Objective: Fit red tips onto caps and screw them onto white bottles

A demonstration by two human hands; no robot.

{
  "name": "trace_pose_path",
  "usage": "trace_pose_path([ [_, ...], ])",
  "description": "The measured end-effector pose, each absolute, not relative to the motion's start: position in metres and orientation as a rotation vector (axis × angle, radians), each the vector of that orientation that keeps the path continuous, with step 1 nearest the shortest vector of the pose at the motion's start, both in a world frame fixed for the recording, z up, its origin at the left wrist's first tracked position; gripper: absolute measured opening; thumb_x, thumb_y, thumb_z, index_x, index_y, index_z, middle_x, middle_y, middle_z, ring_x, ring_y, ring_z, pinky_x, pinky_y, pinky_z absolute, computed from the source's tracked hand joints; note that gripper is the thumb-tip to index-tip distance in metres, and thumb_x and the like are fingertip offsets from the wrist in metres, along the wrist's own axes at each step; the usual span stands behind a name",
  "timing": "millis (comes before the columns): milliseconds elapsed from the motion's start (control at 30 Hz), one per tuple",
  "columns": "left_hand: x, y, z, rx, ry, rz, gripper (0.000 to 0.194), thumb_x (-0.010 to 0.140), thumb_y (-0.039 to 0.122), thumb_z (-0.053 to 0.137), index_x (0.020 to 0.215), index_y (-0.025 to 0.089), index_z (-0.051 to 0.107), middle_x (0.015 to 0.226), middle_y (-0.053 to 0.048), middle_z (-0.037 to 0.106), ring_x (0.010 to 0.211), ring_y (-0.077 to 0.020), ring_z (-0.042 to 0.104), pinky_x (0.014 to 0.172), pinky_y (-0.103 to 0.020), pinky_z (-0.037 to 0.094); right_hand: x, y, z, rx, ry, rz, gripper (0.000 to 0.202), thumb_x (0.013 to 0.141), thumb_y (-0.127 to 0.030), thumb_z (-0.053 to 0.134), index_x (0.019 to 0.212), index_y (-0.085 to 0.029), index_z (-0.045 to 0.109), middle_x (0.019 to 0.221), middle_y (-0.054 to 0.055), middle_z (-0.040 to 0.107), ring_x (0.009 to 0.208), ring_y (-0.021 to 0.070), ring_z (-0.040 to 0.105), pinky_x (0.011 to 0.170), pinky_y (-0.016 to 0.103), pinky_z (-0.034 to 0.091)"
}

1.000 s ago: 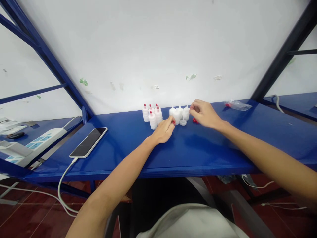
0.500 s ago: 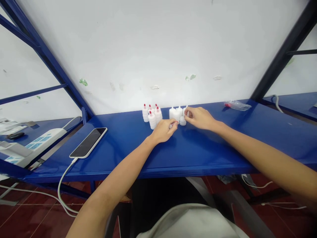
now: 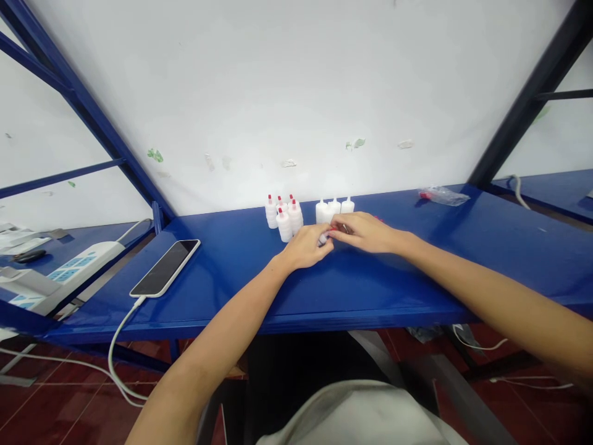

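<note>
Several white bottles with red tips (image 3: 284,225) stand in a group on the blue table (image 3: 222,272). To their right, several white bottles without red tips (image 3: 323,212) stand behind my hands. My left hand (image 3: 306,245) is closed around a small white bottle (image 3: 323,238), mostly covered by the fingers. At its nozzle end, the fingertips of my right hand (image 3: 359,231) pinch a small red cap (image 3: 332,229). Cap and bottle meet between the hands; whether the cap is seated cannot be made out. More red pieces (image 3: 378,219) show just behind my right hand.
A phone (image 3: 165,268) with a white cable lies on the left of the table. Near the wall at the right is a clear plastic bag (image 3: 443,196) with something red inside. A white power strip (image 3: 83,266) sits at far left; blue shelf posts flank the table.
My right hand has moved left and down, away from the bottles without red tips, to meet my left hand at the held bottle. My left hand has barely moved.
</note>
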State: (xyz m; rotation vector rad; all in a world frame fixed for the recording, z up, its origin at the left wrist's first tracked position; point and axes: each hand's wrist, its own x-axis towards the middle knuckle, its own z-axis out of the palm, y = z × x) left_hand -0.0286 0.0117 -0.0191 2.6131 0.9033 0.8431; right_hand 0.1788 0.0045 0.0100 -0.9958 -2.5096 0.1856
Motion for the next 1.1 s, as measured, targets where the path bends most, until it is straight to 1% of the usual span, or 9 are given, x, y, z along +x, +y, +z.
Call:
trace_pose_path([
  [100,-0.03,0.013,-0.02,2.633,0.871,0.833,0.014,0.09,0.023,0.045,0.091,0.017,0.058,0.082,-0.003,0.064,0.074,-0.017,0.056,0.071,-0.029,0.043,0.174,0.002,0.006,-0.928,-2.54,0.194,0.032,0.101,-0.044,0.036,0.083,-0.021,0.049,0.08,0.005,0.059,0.069,0.0173,0.05,0.065,0.03,0.033],
  [200,-0.03,0.013,-0.02,2.704,0.851,0.855,0.017,0.094,0.025,0.042,0.092,0.017,0.057,0.083,-0.004,0.062,0.075,-0.0173,0.055,0.071,-0.03,0.043,0.17,0.001,0.006,-0.873,-2.519,0.303,0.032,0.102,-0.04,0.031,0.08,-0.021,0.046,0.077,0.003,0.057,0.068,0.017,0.049,0.067,0.031,0.035],
  [267,-0.03,0.012,-0.019,2.761,0.866,0.867,0.021,0.096,0.027,0.04,0.098,0.017,0.058,0.089,-0.006,0.063,0.079,-0.0183,0.056,0.074,-0.03,0.043,0.171,0.003,0.008,-0.886,-2.435,0.429,0.033,0.101,-0.04,0.032,0.076,-0.021,0.045,0.072,0.002,0.054,0.065,0.0162,0.048,0.067,0.031,0.035],
  [367,-0.031,0.012,-0.016,2.808,0.917,0.861,0.026,0.098,0.027,0.038,0.111,0.018,0.058,0.098,-0.008,0.064,0.084,-0.019,0.058,0.078,-0.031,0.044,0.183,0.01,0.015,-0.964,-2.26,0.605,0.037,0.099,-0.043,0.032,0.069,-0.022,0.04,0.063,-0.002,0.045,0.059,0.0142,0.041,0.061,0.029,0.034],
  [433,-0.033,0.012,-0.015,2.784,0.944,0.884,0.026,0.098,0.026,0.038,0.113,0.019,0.057,0.1,-0.007,0.064,0.084,-0.0186,0.058,0.079,-0.031,0.044,0.196,0.015,0.021,-1.045,-2.246,0.599,0.036,0.097,-0.042,0.034,0.067,-0.023,0.037,0.06,-0.003,0.043,0.057,0.0138,0.039,0.06,0.029,0.033],
  [567,-0.035,0.013,-0.015,2.72,0.958,0.901,0.022,0.096,0.026,0.041,0.107,0.019,0.058,0.098,-0.006,0.066,0.084,-0.0185,0.06,0.08,-0.031,0.045,0.219,0.022,0.032,-1.342,-2.461,0.367,0.026,0.088,-0.033,0.045,0.066,-0.021,0.047,0.064,0.001,0.057,0.061,0.0162,0.05,0.06,0.03,0.032],
  [733,-0.033,0.014,-0.017,2.741,0.956,0.841,0.02,0.095,0.027,0.041,0.099,0.019,0.059,0.093,-0.005,0.067,0.083,-0.0194,0.06,0.078,-0.031,0.044,0.224,0.022,0.033,-1.625,-2.574,0.131,0.019,0.08,-0.032,0.053,0.065,-0.022,0.053,0.063,0.001,0.06,0.059,0.0173,0.052,0.057,0.03,0.029],
  [933,-0.033,0.013,-0.016,2.746,0.959,0.812,0.019,0.095,0.029,0.042,0.097,0.019,0.059,0.088,-0.004,0.066,0.079,-0.0189,0.06,0.074,-0.03,0.043,0.228,0.028,0.024,-1.674,-2.656,0.108,0.012,0.076,-0.033,0.059,0.073,-0.023,0.065,0.072,0.003,0.067,0.067,0.0198,0.059,0.058,0.03,0.032],
  [1100,-0.033,0.014,-0.016,2.749,0.965,0.786,0.021,0.095,0.03,0.041,0.094,0.019,0.059,0.086,-0.004,0.066,0.078,-0.0191,0.059,0.073,-0.03,0.042,0.233,0.033,0.02,-1.705,-2.631,0.08,0.011,0.074,-0.032,0.062,0.074,-0.023,0.067,0.076,0.004,0.069,0.068,0.02,0.06,0.058,0.03,0.033],
])
